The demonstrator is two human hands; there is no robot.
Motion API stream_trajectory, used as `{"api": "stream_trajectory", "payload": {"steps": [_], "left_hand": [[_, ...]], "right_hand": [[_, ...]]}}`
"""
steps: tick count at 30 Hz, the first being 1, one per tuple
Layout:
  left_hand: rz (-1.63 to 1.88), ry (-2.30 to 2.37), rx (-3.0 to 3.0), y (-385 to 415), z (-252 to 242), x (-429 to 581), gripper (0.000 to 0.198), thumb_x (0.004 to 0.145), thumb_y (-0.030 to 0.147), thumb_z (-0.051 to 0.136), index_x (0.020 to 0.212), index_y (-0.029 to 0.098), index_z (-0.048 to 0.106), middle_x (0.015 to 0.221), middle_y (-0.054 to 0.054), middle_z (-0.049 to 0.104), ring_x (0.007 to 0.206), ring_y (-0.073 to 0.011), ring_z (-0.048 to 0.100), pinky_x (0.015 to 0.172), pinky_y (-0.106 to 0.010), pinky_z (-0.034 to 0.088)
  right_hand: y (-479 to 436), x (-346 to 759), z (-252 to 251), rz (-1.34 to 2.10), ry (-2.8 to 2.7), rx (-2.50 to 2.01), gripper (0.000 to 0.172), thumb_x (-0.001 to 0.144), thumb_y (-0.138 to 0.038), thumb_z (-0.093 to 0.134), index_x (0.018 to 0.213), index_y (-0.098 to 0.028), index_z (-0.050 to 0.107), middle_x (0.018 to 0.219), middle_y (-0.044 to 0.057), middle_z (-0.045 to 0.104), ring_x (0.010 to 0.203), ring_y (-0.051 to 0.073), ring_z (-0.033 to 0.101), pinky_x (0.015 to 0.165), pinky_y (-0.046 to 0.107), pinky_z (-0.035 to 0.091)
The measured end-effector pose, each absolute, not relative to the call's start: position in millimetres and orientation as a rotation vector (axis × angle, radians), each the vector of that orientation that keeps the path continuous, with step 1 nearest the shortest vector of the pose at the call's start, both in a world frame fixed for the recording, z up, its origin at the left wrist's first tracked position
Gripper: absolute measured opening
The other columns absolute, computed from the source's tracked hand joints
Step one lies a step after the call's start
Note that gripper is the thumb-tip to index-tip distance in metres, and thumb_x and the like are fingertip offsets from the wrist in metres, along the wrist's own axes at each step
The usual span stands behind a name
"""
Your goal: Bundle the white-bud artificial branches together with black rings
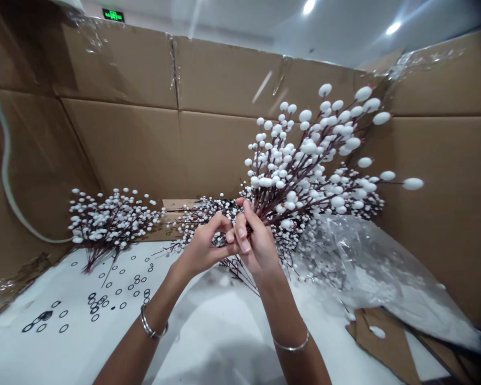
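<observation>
A bunch of artificial white berry stems, with dark red-brown stalks, rises to the upper right from my right hand. My right hand's fingers are wrapped round the lower stalks. Just beside it, my left hand has thumb and fingers brought together at the base of the bunch, touching the right hand's fingers. Whatever is pinched there is too small or too hidden to make out. Behind both hands lies a heap of more berry stems on the table.
Another bunch of berry stems lies at the left. Several small black rings are scattered on the white table. A clear plastic bag and cardboard pieces lie at the right. Cardboard walls surround the table; a white cable hangs left.
</observation>
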State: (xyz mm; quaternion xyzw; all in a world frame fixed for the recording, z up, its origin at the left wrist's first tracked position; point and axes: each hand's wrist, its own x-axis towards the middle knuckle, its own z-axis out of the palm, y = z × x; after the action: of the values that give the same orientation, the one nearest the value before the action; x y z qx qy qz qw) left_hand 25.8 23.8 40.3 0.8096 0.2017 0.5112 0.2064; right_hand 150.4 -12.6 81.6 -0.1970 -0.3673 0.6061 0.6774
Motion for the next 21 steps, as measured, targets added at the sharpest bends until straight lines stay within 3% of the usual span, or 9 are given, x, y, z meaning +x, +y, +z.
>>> {"api": "stream_trajectory", "payload": {"steps": [9,14,21], "left_hand": [[1.471,0.555,2.213,20.6,46.8,21.2,0.027,0.077,0.028,0.077,0.079,0.021,0.05,0.07,0.004,0.056,0.062,-0.0106,0.053,0.059,-0.022,0.043],[1.191,0.408,2.087,20.7,57.2,8.2,0.022,0.077,0.026,0.077,0.085,0.021,0.057,0.077,0.0,0.063,0.071,-0.0146,0.062,0.066,-0.027,0.051],[1.293,0.375,2.018,26.4,53.1,8.6,0.024,0.073,0.028,0.081,0.077,0.02,0.059,0.074,0.0,0.064,0.069,-0.0143,0.063,0.064,-0.026,0.053]], "right_hand": [[-14.3,144.3,79.8,1.389,-0.819,-0.42,0.016,0.092,-0.033,0.059,0.09,-0.018,0.063,0.043,-0.011,0.053,0.029,0.003,0.042,0.046,0.014,0.049],[-18.0,151.1,86.8,1.574,-0.819,-0.445,0.016,0.09,-0.035,0.063,0.094,-0.019,0.062,0.042,-0.009,0.053,0.039,0.01,0.057,0.033,0.014,0.041],[-17.9,153.2,93.2,1.764,-0.619,-0.455,0.017,0.099,-0.023,0.049,0.092,-0.015,0.061,0.051,-0.004,0.063,0.047,0.01,0.065,0.042,0.015,0.051]]}}
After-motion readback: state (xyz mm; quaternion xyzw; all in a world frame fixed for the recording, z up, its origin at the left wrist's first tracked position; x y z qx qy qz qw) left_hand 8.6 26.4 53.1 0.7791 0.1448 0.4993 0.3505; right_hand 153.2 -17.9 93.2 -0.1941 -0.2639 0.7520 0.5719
